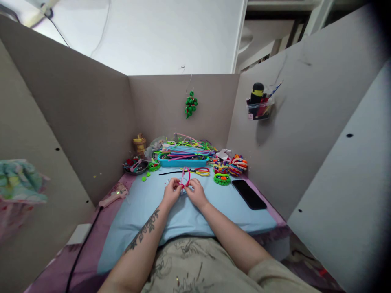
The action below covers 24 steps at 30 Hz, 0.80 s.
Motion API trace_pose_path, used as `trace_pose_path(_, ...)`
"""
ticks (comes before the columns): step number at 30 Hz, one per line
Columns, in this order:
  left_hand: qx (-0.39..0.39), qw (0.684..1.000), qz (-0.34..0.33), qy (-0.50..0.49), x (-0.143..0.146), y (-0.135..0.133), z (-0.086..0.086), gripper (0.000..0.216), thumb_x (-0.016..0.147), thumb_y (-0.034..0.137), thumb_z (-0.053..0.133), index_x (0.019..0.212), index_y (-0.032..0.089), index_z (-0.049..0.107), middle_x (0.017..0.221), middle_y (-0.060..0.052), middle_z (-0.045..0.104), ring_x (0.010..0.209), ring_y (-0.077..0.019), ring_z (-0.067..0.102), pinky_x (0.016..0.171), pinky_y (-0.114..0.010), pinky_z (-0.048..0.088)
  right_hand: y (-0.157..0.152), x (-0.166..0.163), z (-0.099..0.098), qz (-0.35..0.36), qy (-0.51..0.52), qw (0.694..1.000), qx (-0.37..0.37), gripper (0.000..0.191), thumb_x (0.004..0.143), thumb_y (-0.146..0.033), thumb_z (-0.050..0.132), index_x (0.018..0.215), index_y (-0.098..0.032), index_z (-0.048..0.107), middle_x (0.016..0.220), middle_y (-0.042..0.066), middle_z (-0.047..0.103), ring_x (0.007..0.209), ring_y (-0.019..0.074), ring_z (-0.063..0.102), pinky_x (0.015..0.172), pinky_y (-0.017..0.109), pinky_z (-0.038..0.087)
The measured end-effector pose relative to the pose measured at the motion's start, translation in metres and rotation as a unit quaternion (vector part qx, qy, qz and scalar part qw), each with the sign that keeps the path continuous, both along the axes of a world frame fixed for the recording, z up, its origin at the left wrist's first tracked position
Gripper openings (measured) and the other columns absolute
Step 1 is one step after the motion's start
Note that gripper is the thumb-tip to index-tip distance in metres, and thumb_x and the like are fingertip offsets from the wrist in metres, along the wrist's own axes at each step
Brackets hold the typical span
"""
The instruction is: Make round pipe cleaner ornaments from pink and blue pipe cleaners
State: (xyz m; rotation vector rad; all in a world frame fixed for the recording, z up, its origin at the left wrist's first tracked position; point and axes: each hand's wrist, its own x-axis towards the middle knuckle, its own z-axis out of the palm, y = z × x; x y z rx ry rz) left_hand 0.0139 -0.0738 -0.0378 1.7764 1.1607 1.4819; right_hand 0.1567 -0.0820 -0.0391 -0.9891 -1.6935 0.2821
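Between my two hands is a pink pipe cleaner (188, 175), bent into a loop that rises above my fingers. My left hand (172, 190) pinches it from the left, and my right hand (196, 191) pinches it from the right, the fingertips nearly meeting. A paler pink strand stands beside the loop. Just beyond lie scissors (203, 171) with red and yellow handles, and a black pipe cleaner (166, 173) stretches out to their left. Small details between the fingertips are hidden.
A blue tray (183, 163) heaped with colourful pipe cleaners stands at the back. To the right are a green fuzzy piece (222, 179), a multicoloured bundle (237, 165) and a black phone (249, 194). A pink glue gun (114, 196) and a dark bowl (140, 167) are left. Grey panels surround the table.
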Motion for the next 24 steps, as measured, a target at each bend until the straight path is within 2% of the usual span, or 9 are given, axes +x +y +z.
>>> trace_pose_path(3, 0.012, 0.999, -0.032, 0.024, 0.001, -0.003, 0.0, 0.013, 0.075, 0.02, 0.052, 0.088, 0.017, 0.051, 0.069, 0.002, 0.056, 0.062, -0.0115, 0.054, 0.059, -0.022, 0.04, 0.002, 0.0, -0.002, -0.02, 0.028, 0.999, -0.021, 0.003, 0.072, -0.018, 0.057, 0.072, -0.021, 0.057, 0.084, 0.003, 0.052, 0.089, 0.0191, 0.049, 0.085, 0.033, 0.039)
trace_pose_path(6, 0.014, 0.996, -0.075, 0.044, 0.001, -0.004, -0.001, 0.017, 0.079, 0.02, 0.048, 0.095, 0.017, 0.05, 0.068, 0.002, 0.055, 0.061, -0.0115, 0.053, 0.06, -0.023, 0.041, 0.007, 0.0, -0.008, -0.025, 0.046, 0.997, -0.056, 0.008, 0.07, -0.018, 0.058, 0.077, -0.021, 0.06, 0.092, 0.004, 0.052, 0.095, 0.02, 0.048, 0.09, 0.034, 0.037)
trace_pose_path(8, 0.02, 0.995, -0.081, 0.057, 0.001, -0.004, -0.002, 0.019, 0.08, 0.02, 0.047, 0.099, 0.017, 0.05, 0.068, 0.002, 0.054, 0.061, -0.0116, 0.053, 0.061, -0.023, 0.041, 0.011, 0.001, -0.012, -0.018, 0.061, 0.995, -0.083, 0.005, 0.069, -0.02, 0.058, 0.073, -0.021, 0.061, 0.093, 0.004, 0.051, 0.096, 0.0202, 0.048, 0.091, 0.034, 0.036)
trace_pose_path(14, 0.05, 0.994, -0.042, 0.085, 0.001, -0.006, -0.001, 0.029, 0.081, 0.021, 0.047, 0.111, 0.018, 0.047, 0.073, 0.0, 0.059, 0.067, -0.0133, 0.056, 0.068, -0.026, 0.043, 0.019, 0.003, -0.018, -0.002, 0.121, 0.982, -0.145, 0.011, 0.069, -0.027, 0.058, 0.06, -0.02, 0.059, 0.094, 0.004, 0.05, 0.096, 0.0195, 0.05, 0.087, 0.03, 0.038)
trace_pose_path(18, 0.105, 0.986, 0.079, 0.099, 0.0, -0.008, 0.003, 0.026, 0.082, 0.023, 0.048, 0.107, 0.019, 0.05, 0.087, -0.004, 0.063, 0.081, -0.016, 0.059, 0.079, -0.031, 0.043, 0.023, 0.005, -0.019, -0.01, 0.159, 0.975, -0.153, 0.014, 0.069, -0.03, 0.057, 0.062, -0.019, 0.06, 0.098, 0.005, 0.05, 0.098, 0.0197, 0.05, 0.084, 0.029, 0.039)
trace_pose_path(20, 0.111, 0.981, 0.113, 0.109, -0.001, -0.01, 0.004, 0.021, 0.082, 0.026, 0.048, 0.102, 0.019, 0.052, 0.083, -0.004, 0.063, 0.078, -0.0162, 0.059, 0.077, -0.031, 0.043, 0.023, 0.006, -0.018, -0.021, 0.178, 0.972, -0.151, 0.014, 0.07, -0.031, 0.057, 0.063, -0.019, 0.06, 0.1, 0.006, 0.05, 0.099, 0.0201, 0.05, 0.084, 0.03, 0.04)
trace_pose_path(24, 0.083, 0.989, 0.06, 0.107, 0.003, -0.013, 0.004, 0.02, 0.08, 0.028, 0.052, 0.099, 0.02, 0.055, 0.082, -0.004, 0.066, 0.076, -0.016, 0.062, 0.071, -0.029, 0.046, 0.021, 0.005, -0.015, -0.03, 0.19, 0.972, -0.136, 0.015, 0.071, -0.03, 0.057, 0.065, -0.018, 0.061, 0.108, 0.009, 0.05, 0.101, 0.0209, 0.051, 0.083, 0.031, 0.042)
